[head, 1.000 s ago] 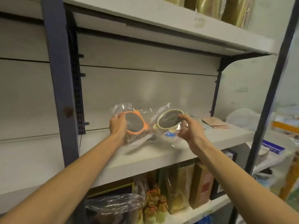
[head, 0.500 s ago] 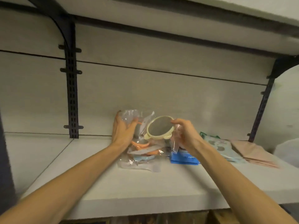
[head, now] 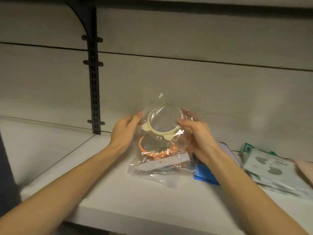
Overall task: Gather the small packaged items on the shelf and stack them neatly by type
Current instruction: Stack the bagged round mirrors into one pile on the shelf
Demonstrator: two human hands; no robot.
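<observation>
White shelf [head: 118, 197], left hand [head: 125, 131] and right hand [head: 194, 134] gripping one cream-rimmed packet [head: 163, 122], one orange-rimmed packet [head: 155, 150] beneath

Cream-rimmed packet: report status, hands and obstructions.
Left hand and right hand both grip cream-rimmed packet. Held above orange-rimmed packet on shelf. Nothing in the way.

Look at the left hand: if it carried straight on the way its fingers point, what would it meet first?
The left hand points up and to the right, fingers already on the cream-rimmed packet. Past it, probably the shelf's back panel, though depth is unclear.
</observation>
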